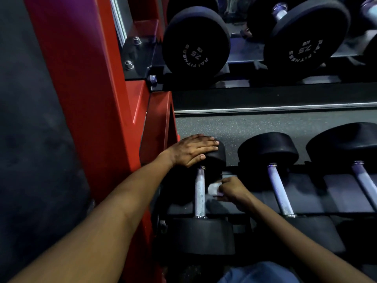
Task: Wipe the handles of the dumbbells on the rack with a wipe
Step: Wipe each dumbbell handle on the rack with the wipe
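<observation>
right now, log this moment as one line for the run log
left hand: flat on far head of leftmost dumbbell | right hand: holds wipe beside its handle | next handle: untouched

A small crumpled white wipe (213,189) sits just beside the right side of the knurled silver metal handle (199,192) of the leftmost black round-headed dumbbell (201,235) on the lower tier of the dark rack (265,203). That dumbbell lies across the tier, one head near, one far. To its right lie two more black dumbbells with silver handles (279,190) (365,180). On the upper tier rest larger black dumbbells (195,43) marked 7.5.
</observation>
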A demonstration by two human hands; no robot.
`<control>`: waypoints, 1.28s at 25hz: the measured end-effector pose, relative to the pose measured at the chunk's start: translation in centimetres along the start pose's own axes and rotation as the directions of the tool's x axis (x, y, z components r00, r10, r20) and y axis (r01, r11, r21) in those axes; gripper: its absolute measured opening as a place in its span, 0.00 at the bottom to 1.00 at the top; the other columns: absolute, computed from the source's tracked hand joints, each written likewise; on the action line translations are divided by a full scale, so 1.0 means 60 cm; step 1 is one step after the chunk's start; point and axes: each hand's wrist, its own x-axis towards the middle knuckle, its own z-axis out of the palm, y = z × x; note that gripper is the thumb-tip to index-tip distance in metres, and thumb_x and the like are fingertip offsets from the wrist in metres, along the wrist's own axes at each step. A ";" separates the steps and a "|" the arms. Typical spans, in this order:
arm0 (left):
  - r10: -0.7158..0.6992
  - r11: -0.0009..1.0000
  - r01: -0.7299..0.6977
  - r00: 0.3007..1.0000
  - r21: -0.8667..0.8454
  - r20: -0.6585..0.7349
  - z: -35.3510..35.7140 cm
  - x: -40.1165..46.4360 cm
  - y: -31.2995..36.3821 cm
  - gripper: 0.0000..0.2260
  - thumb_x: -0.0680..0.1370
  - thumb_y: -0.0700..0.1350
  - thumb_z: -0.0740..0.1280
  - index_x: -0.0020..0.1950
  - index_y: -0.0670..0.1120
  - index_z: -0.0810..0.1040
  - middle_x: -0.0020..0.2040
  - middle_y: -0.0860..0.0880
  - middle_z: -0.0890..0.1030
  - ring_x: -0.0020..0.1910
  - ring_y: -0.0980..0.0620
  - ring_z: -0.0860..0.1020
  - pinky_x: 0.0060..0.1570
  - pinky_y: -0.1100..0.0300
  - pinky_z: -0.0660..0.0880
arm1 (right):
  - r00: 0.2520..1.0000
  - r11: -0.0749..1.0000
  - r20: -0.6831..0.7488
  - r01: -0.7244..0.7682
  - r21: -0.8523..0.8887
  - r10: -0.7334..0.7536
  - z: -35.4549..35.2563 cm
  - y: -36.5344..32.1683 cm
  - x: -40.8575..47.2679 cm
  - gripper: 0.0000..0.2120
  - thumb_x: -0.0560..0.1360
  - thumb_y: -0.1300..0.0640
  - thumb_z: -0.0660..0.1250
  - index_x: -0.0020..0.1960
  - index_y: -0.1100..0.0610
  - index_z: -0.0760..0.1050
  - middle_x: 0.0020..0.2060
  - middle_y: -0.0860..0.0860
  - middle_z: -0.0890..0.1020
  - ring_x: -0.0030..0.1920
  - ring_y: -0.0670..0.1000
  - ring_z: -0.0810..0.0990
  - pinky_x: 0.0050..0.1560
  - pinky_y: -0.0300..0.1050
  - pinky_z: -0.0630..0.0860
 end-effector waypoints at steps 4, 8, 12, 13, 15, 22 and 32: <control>0.025 1.000 -0.024 0.998 0.011 -0.054 0.010 -0.004 -0.008 0.23 0.84 0.51 0.47 0.70 0.40 0.72 0.70 0.43 0.73 0.72 0.45 0.68 0.69 0.49 0.63 | 0.998 0.928 0.051 0.054 -0.369 -0.037 0.019 0.020 0.026 0.14 0.72 0.71 0.59 0.51 0.62 0.80 0.35 0.50 0.80 0.36 0.46 0.76 0.38 0.37 0.74; 0.013 1.000 -0.014 0.995 -0.009 -0.099 0.018 -0.004 -0.012 0.23 0.84 0.50 0.49 0.69 0.40 0.73 0.69 0.43 0.74 0.71 0.46 0.68 0.69 0.49 0.63 | 0.922 0.851 0.345 0.035 -0.524 0.175 0.024 0.038 -0.008 0.17 0.71 0.72 0.60 0.55 0.64 0.80 0.28 0.45 0.78 0.25 0.39 0.71 0.28 0.33 0.67; 0.011 1.000 -0.011 0.994 -0.007 -0.107 0.021 -0.005 -0.008 0.22 0.83 0.50 0.49 0.68 0.40 0.74 0.69 0.43 0.74 0.70 0.45 0.70 0.69 0.49 0.63 | 0.920 0.767 0.366 0.130 -0.628 0.143 0.022 0.019 0.000 0.15 0.72 0.68 0.60 0.55 0.61 0.79 0.38 0.51 0.77 0.29 0.41 0.70 0.29 0.33 0.67; 0.009 1.000 -0.010 0.994 -0.008 -0.113 0.019 -0.004 -0.008 0.22 0.83 0.50 0.49 0.68 0.40 0.75 0.69 0.42 0.75 0.70 0.45 0.70 0.69 0.49 0.63 | 0.908 0.813 0.380 0.083 -0.576 0.176 0.029 0.019 -0.002 0.15 0.73 0.69 0.59 0.56 0.63 0.79 0.39 0.52 0.79 0.30 0.41 0.73 0.30 0.31 0.70; 0.007 1.000 -0.007 0.991 0.004 -0.135 0.017 -0.005 -0.005 0.22 0.83 0.49 0.49 0.67 0.40 0.75 0.68 0.42 0.75 0.69 0.45 0.70 0.69 0.50 0.63 | 0.896 0.825 0.410 0.095 -0.557 0.173 0.035 0.026 -0.011 0.16 0.73 0.73 0.58 0.58 0.67 0.77 0.37 0.51 0.82 0.31 0.40 0.77 0.32 0.29 0.73; 0.010 1.000 -0.009 0.989 0.010 -0.147 0.015 -0.004 -0.005 0.22 0.83 0.48 0.50 0.66 0.39 0.76 0.67 0.42 0.76 0.69 0.44 0.71 0.67 0.47 0.68 | 0.865 0.842 0.500 0.252 -0.477 0.024 0.018 0.045 -0.004 0.11 0.71 0.63 0.71 0.53 0.65 0.80 0.44 0.56 0.82 0.40 0.46 0.79 0.45 0.38 0.75; -0.006 1.000 0.009 0.991 0.021 -0.136 0.013 -0.008 -0.006 0.22 0.83 0.49 0.50 0.67 0.39 0.75 0.68 0.42 0.75 0.70 0.44 0.71 0.67 0.46 0.67 | 0.586 -0.055 0.804 0.803 -0.593 -0.101 0.089 -0.029 -0.007 0.13 0.77 0.63 0.59 0.58 0.61 0.77 0.52 0.57 0.81 0.54 0.56 0.79 0.60 0.41 0.70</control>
